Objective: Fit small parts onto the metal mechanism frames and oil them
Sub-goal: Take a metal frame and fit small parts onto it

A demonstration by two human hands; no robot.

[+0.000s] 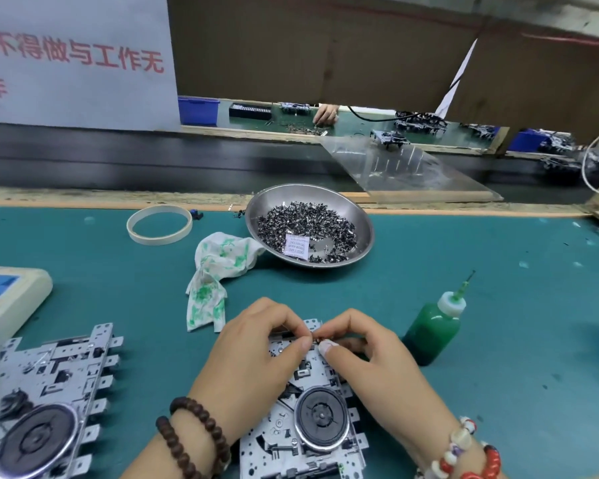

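Still fitting, oiling not begun.
Pinching a tiny dark part point(316, 339) between left hand point(256, 350) and right hand point(363, 354) at far edge of near silver metal frame point(312, 420); green oil bottle point(433, 326) untouched right; steel bowl of small parts point(362, 216) far; second frame point(49, 392) waiting left.

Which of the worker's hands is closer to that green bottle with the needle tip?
The right hand. It works on the metal frame just left of the green bottle, without touching it. The left hand is farther left, beyond the right hand.
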